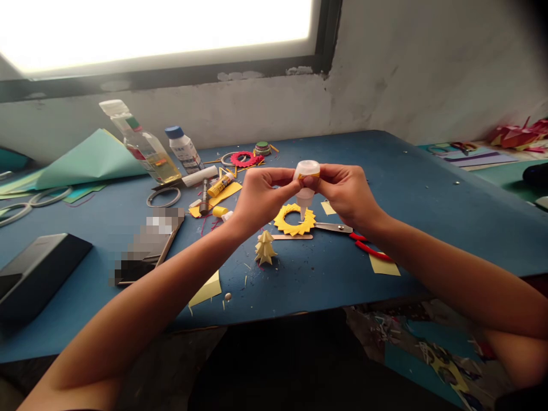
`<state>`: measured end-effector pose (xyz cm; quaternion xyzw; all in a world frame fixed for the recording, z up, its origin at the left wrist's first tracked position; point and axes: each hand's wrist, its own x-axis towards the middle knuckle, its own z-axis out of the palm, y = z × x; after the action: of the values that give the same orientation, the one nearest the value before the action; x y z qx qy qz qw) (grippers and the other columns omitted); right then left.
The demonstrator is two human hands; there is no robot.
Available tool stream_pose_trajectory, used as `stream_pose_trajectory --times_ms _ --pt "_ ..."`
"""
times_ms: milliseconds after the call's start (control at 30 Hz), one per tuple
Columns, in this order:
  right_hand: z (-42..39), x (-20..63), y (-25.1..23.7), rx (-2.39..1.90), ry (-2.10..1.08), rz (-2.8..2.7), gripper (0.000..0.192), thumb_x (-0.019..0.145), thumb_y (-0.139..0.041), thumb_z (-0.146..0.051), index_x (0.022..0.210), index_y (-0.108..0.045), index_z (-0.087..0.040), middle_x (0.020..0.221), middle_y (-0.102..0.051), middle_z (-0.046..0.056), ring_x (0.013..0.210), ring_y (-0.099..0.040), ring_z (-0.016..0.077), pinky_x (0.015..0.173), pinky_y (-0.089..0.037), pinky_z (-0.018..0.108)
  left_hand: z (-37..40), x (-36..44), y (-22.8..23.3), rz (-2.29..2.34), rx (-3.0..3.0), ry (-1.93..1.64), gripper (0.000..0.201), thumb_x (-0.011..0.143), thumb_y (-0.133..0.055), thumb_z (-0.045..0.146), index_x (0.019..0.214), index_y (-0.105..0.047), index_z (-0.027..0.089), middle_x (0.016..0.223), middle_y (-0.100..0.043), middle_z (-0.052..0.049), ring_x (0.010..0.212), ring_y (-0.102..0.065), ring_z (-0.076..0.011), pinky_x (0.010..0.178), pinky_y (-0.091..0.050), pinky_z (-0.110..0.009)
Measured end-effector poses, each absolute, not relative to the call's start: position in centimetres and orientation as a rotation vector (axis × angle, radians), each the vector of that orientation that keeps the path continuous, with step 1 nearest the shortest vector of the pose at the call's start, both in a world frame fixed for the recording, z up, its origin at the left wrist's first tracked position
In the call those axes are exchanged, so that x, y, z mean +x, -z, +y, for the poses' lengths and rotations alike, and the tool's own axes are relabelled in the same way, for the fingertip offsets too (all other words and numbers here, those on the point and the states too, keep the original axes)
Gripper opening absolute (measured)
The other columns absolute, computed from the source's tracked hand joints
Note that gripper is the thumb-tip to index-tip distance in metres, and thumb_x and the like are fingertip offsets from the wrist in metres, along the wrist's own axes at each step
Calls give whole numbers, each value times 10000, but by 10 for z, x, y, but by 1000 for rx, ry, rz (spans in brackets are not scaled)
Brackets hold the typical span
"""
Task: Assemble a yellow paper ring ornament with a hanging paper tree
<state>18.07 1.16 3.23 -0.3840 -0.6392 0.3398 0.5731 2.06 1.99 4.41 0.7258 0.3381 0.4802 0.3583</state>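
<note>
Between my two hands a white glue bottle [306,170] is held upside down, its nozzle pointing down at a yellow folded-paper ring [280,220]. My left hand [266,191] pinches the bottle from the left. From the right, the fingers of my right hand [345,191] close on it too. Whether the nozzle tip touches the ring I cannot tell. Just in front of the ring lies a wooden craft stick [295,237], and a small pale-yellow folded-paper tree [265,249] stands by its left end. Red-handled scissors [338,228] lie with their blades beside the ring.
On the left are a phone [149,245], a dark box-like object [40,274] and a tape roll [164,197]. Behind them stand a clear bottle [148,151] and a blue-capped bottle [184,149]. A red paper ring [245,159] lies near the wall. Paper scraps lie about the blue table [411,200].
</note>
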Motion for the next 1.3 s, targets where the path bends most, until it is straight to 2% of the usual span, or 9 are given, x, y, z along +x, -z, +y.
stream_pose_trajectory --times_ms 400,633,1000,1300 --pt "11 181 -30 -930 -780 -1498 239 690 -743 -390 835 -761 -201 771 -721 9 778 -644 178 730 -524 320 18 21 -38 911 1901 -1288 249 761 -685 367 906 -757 178 813 -743 -47 706 -656 -152 607 -520 -247" --pt "13 180 -27 -890 -804 -1494 214 693 -743 -380 809 -760 -200 776 -719 6 724 -628 147 717 -511 302 19 21 -34 918 1881 -1286 249 771 -672 364 906 -757 174 778 -739 -42 681 -647 -148 614 -516 -254" --pt "10 182 -33 -908 -898 -1607 395 664 -734 -493 891 -736 -170 791 -710 36 731 -620 151 678 -491 279 15 5 -52 941 1892 -1078 312 719 -721 389 901 -741 136 836 -732 -81 738 -655 -144 663 -529 -241" --pt "3 195 -34 -873 -1080 -1628 459 606 -796 -410 1008 -705 -207 877 -720 26 809 -656 172 748 -523 324 4 12 -47 863 1809 -1169 293 715 -725 387 862 -719 133 837 -723 -76 738 -659 -152 694 -556 -271"
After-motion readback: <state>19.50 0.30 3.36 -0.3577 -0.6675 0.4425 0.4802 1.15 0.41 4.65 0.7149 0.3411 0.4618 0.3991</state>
